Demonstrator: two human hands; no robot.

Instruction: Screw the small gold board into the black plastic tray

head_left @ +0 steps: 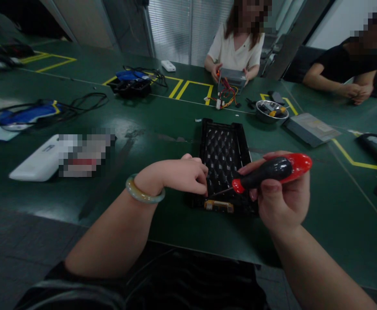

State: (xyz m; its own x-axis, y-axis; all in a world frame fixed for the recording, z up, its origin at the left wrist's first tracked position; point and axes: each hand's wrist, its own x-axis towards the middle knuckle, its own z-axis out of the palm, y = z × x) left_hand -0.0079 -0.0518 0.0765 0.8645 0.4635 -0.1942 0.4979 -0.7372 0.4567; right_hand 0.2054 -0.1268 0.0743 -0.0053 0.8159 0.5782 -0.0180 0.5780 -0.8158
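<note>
While my right hand (280, 193) is wrapped tight around one red and black screwdriver (272, 169), its thin tip points at the near end of one black tray (223, 150) lying flat on the green table (162, 125). My left hand (178, 174) pinches that tray's near left edge with curled fingers. If I push crooked, I think the tip could slip off and poke my fingers. I count one silver bowl (270, 111), two other people and one bracelet (143, 193).

One screwdriver (272, 170), one black tray (223, 150) and one metal bowl (267, 115) are counted. Two other people are seen seated at the surface (143, 129). One bracelet (143, 193) is worn.
</note>
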